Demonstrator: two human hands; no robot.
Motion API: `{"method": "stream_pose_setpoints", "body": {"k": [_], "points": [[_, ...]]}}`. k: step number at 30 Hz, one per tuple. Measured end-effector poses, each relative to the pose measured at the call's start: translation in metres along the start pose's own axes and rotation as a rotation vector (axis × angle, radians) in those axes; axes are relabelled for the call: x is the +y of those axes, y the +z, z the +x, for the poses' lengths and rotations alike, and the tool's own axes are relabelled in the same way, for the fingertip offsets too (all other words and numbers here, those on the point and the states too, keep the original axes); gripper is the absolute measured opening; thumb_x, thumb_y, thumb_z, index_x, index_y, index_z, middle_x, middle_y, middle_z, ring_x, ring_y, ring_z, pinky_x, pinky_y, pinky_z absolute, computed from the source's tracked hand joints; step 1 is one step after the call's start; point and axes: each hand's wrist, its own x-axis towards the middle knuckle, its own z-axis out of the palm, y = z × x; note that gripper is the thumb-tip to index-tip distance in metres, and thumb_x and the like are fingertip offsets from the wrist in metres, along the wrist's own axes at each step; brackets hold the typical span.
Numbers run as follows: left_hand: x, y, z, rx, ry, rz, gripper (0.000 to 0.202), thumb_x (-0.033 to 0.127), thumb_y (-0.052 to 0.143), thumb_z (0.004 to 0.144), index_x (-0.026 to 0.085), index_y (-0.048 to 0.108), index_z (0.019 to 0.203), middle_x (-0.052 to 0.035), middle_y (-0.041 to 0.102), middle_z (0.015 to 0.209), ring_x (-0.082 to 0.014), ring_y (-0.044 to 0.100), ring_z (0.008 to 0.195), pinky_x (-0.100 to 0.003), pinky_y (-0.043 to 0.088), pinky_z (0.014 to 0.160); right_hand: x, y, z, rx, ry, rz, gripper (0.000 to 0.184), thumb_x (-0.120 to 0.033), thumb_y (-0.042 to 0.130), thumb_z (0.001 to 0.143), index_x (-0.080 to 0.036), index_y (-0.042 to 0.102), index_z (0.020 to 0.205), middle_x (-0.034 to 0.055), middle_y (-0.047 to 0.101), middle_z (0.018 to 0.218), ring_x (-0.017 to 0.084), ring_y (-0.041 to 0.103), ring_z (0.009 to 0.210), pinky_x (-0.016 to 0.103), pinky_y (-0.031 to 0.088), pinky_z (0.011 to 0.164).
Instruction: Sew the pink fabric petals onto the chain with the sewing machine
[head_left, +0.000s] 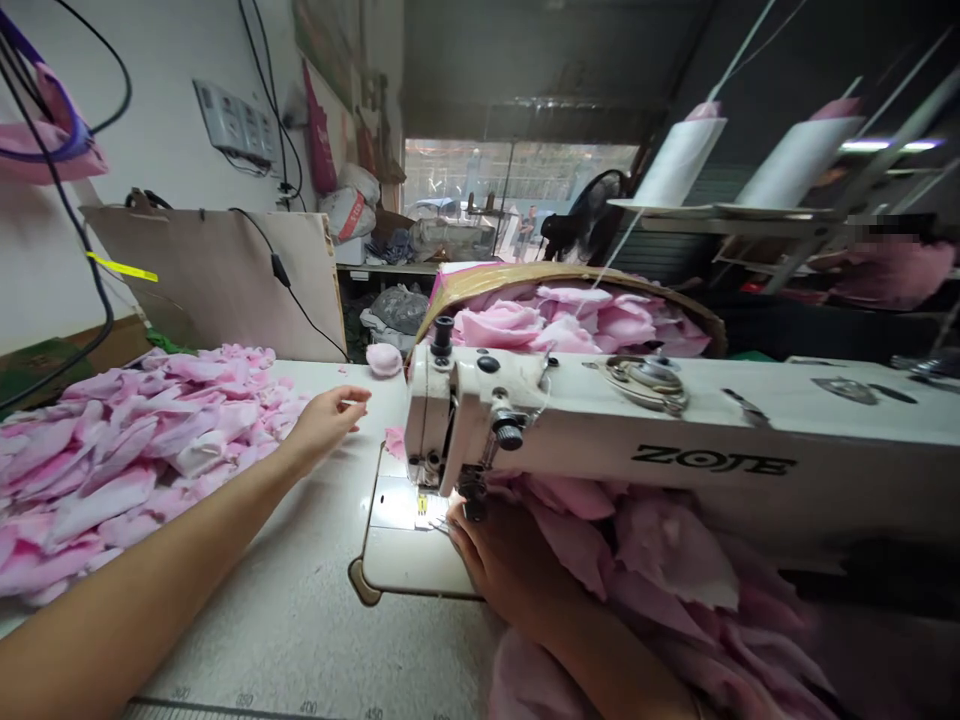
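My left hand reaches across the white table toward the edge of a big heap of pink fabric pieces; its fingers are loosely curled, thumb and forefinger close together, and nothing shows in them. My right hand rests on the bed of a white ZOJE sewing machine, right beside the lit needle and presser foot. Its fingers are pressed down there, against pink fabric that is bunched under the machine's arm and spills toward me.
A basket of pink fabric stands behind the machine. Two white thread cones sit on a rack at upper right. A board and cables lean at the back left. Another person in pink sits far right.
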Motion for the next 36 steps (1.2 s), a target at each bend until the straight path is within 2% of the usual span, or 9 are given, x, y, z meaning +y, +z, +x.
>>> {"method": "stream_pose_setpoints", "body": {"k": [2, 4, 9, 14, 19, 23, 28, 33, 36], "points": [[-0.002, 0.005, -0.028, -0.146, 0.013, 0.067, 0.004, 0.019, 0.067, 0.071, 0.019, 0.070, 0.073, -0.0039, 0.065, 0.072, -0.0149, 0.056, 0.064, -0.020, 0.040, 0.054, -0.001, -0.003, 0.001, -0.030, -0.002, -0.013, 0.020, -0.018, 0.045, 0.091, -0.014, 0.063, 0.084, 0.0096, 0.062, 0.085, 0.020, 0.054, 0.076, 0.032, 0.033, 0.067], [0.001, 0.009, -0.060, -0.274, 0.048, 0.116, 0.004, 0.017, 0.069, 0.070, 0.020, 0.070, 0.068, -0.0029, 0.066, 0.072, -0.0146, 0.056, 0.066, -0.020, 0.040, 0.057, -0.001, -0.004, 0.001, -0.066, -0.010, -0.008, 0.023, -0.019, 0.043, 0.093, -0.014, 0.063, 0.083, 0.0103, 0.062, 0.086, 0.020, 0.053, 0.076, 0.032, 0.033, 0.068], [0.029, 0.026, -0.138, -0.849, 0.476, 0.427, 0.025, 0.019, 0.047, 0.089, 0.028, 0.064, 0.105, -0.0039, 0.065, 0.106, -0.0183, 0.061, 0.091, -0.027, 0.047, 0.077, 0.000, -0.005, 0.000, -0.097, -0.016, 0.002, 0.025, -0.022, 0.041, 0.095, -0.013, 0.063, 0.091, 0.0118, 0.063, 0.094, 0.020, 0.053, 0.081, 0.033, 0.034, 0.070], [0.041, 0.062, -0.177, -0.985, 0.710, 0.493, 0.028, 0.024, 0.046, 0.093, 0.024, 0.050, 0.121, -0.0075, 0.061, 0.116, -0.0208, 0.056, 0.105, -0.033, 0.048, 0.088, 0.000, -0.003, -0.002, -0.083, -0.009, -0.031, 0.025, -0.025, 0.042, 0.094, -0.013, 0.064, 0.091, 0.0118, 0.063, 0.095, 0.021, 0.053, 0.081, 0.033, 0.035, 0.068], [0.025, 0.077, -0.182, -0.964, 0.923, 0.709, 0.018, 0.012, 0.047, 0.088, 0.019, 0.055, 0.102, -0.0049, 0.062, 0.097, -0.0231, 0.057, 0.092, -0.036, 0.046, 0.081, -0.001, -0.004, -0.003, -0.053, -0.034, -0.045, 0.023, -0.023, 0.043, 0.093, -0.013, 0.063, 0.091, 0.0108, 0.064, 0.093, 0.021, 0.054, 0.079, 0.032, 0.034, 0.067], [0.015, 0.062, -0.182, -0.801, 0.845, 0.728, 0.016, 0.011, 0.043, 0.090, 0.020, 0.056, 0.088, -0.0036, 0.061, 0.087, -0.0202, 0.054, 0.079, -0.033, 0.041, 0.071, -0.004, -0.007, -0.008, -0.016, -0.074, -0.031, 0.018, -0.022, 0.045, 0.092, -0.015, 0.062, 0.094, 0.0078, 0.064, 0.092, 0.021, 0.055, 0.082, 0.033, 0.035, 0.068], [0.018, 0.032, -0.177, -0.552, 0.439, 0.524, 0.013, 0.027, 0.046, 0.091, 0.021, 0.055, 0.084, -0.0015, 0.056, 0.080, -0.0154, 0.051, 0.071, -0.026, 0.037, 0.061, -0.009, -0.013, -0.017, -0.016, -0.067, 0.036, 0.018, -0.025, 0.043, 0.095, -0.018, 0.059, 0.100, 0.0060, 0.063, 0.097, 0.019, 0.057, 0.081, 0.030, 0.035, 0.063], [0.021, 0.018, -0.173, -0.287, -0.016, 0.202, 0.031, 0.047, 0.056, 0.085, 0.021, 0.053, 0.069, 0.0016, 0.048, 0.063, -0.0133, 0.043, 0.057, -0.023, 0.031, 0.051, -0.013, -0.019, -0.020, -0.007, -0.002, 0.152, 0.022, -0.026, 0.038, 0.098, -0.017, 0.058, 0.103, 0.0068, 0.062, 0.101, 0.017, 0.058, 0.087, 0.029, 0.037, 0.068], [0.019, 0.016, -0.171, -0.223, -0.139, 0.053, 0.035, 0.052, 0.058, 0.082, 0.020, 0.056, 0.068, 0.0011, 0.049, 0.064, -0.0135, 0.043, 0.060, -0.022, 0.032, 0.054, -0.019, -0.022, -0.020, -0.011, 0.033, 0.287, 0.025, -0.028, 0.036, 0.099, -0.018, 0.059, 0.101, 0.0057, 0.063, 0.100, 0.016, 0.058, 0.088, 0.028, 0.039, 0.072]]}}
